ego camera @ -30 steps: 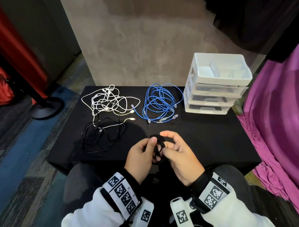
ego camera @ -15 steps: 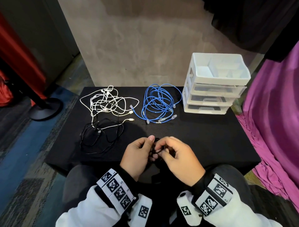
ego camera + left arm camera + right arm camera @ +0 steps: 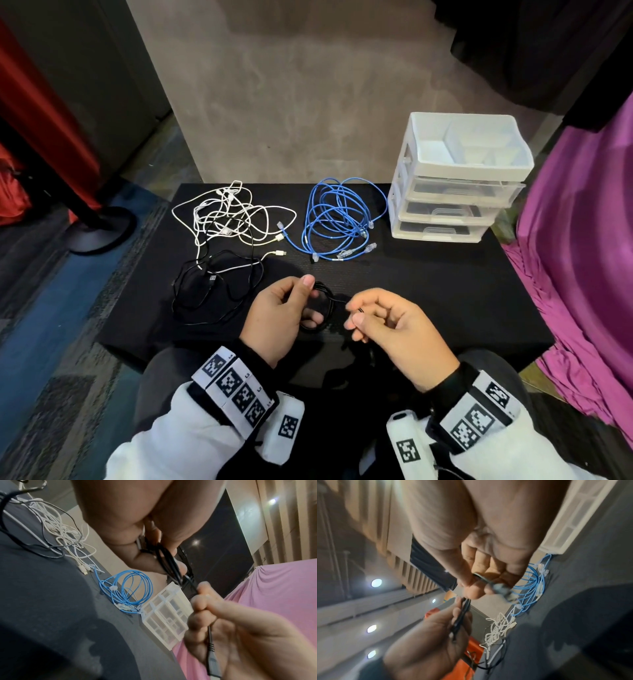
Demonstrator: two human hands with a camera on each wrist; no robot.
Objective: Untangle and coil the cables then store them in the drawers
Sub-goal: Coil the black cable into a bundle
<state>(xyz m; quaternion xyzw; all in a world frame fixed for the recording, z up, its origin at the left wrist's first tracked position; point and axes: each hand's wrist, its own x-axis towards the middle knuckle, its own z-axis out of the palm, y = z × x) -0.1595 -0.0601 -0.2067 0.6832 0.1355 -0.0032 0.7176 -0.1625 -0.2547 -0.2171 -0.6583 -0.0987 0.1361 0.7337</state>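
Black coil (image 3: 318, 308): clamped in left hand (image 3: 277, 318) grip; tail pinched in right hand (image 3: 394, 329), since drawn rightward from coil. Final wrap judged pending; 3 drawers (image 3: 448, 205) unopened.

Left hand (image 3: 277, 317) curled, thumb pressed down on its grip, near edge; right hand (image 3: 394, 329) just right of it, thumb and forefinger pinching, other fingers curled, wrists apart.

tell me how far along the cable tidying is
Done: nothing stored; all three clear drawers of the white plastic drawer unit are closed. In hand: left hand holds a small black cable coil, right hand pinches its loose end. Left: tangled white and black cables and blue network cables.
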